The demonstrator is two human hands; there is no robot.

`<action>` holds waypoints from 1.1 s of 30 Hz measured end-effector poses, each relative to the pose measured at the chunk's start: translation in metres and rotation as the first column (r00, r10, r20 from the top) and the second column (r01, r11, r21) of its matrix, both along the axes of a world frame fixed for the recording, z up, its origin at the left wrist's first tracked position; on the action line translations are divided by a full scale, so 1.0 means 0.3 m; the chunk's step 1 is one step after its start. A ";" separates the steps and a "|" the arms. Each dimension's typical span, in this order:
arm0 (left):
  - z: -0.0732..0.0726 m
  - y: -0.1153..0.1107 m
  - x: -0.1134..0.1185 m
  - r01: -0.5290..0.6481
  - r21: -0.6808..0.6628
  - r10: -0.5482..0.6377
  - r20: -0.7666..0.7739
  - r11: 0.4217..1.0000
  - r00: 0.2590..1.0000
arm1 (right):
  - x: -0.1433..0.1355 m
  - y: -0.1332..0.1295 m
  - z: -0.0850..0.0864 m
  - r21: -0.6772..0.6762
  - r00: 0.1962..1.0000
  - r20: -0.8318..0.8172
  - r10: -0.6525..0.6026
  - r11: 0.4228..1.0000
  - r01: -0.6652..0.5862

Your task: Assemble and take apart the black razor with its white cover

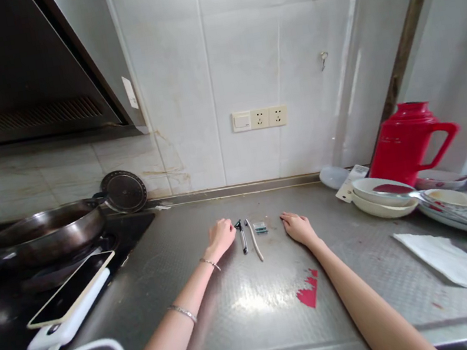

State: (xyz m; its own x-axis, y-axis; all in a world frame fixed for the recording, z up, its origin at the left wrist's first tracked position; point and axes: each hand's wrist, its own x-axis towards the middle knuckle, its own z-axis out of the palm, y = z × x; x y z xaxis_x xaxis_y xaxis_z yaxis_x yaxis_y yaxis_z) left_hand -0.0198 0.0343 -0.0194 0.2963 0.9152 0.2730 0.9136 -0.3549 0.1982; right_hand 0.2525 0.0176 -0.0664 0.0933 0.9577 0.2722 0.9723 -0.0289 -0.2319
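My left hand (222, 235) rests on the metal countertop (224, 332), its fingers curled in, with nothing visible in them. Just right of it lies a razor (243, 238) with a black head and a dark, silvery handle. Beside that is a slim, curved, beige-handled item (254, 241) with a dark end, apparently another razor. A small clear and greenish flat piece (260, 228) lies further right; its kind is too small to tell. My right hand (298, 228) lies palm down beyond it, fingers stretched loosely on the counter, holding nothing visible.
A steel pan (47, 236) sits on the stove at left, near a phone (71, 289) on a white power bank with a cable. At right stand a red thermos jug (409, 142), stacked bowls (382, 207) and a white tissue (456, 263). A torn red patch (309, 291) marks the counter.
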 end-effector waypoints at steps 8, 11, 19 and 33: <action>0.023 -0.020 0.110 -0.088 -0.208 0.082 -0.038 0.974 0.996 | -0.001 -0.003 0.001 0.010 1.000 -0.004 -0.001 1.000 0.001; 0.011 -0.020 0.134 -0.099 -0.187 0.089 -0.063 0.977 0.994 | -0.001 -0.004 0.002 0.013 1.000 -0.005 -0.001 1.000 0.001; 0.033 0.025 0.118 -0.020 -0.245 0.075 0.217 0.969 0.973 | 0.001 -0.001 0.004 0.011 1.000 -0.017 -0.003 1.000 0.003; 0.030 0.080 -0.044 0.169 -0.584 0.457 0.757 0.794 0.467 | 0.002 -0.001 0.005 0.030 0.999 -0.038 0.006 1.000 -0.005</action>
State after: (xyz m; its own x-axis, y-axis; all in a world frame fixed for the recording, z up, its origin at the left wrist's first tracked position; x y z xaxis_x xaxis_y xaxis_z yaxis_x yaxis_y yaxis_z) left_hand -0.0329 0.0583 -0.0105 0.0559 0.9715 -0.2302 0.1951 0.2155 0.9568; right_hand 0.2530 0.0171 -0.0649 0.0987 0.9498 0.2970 0.9628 -0.0157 -0.2698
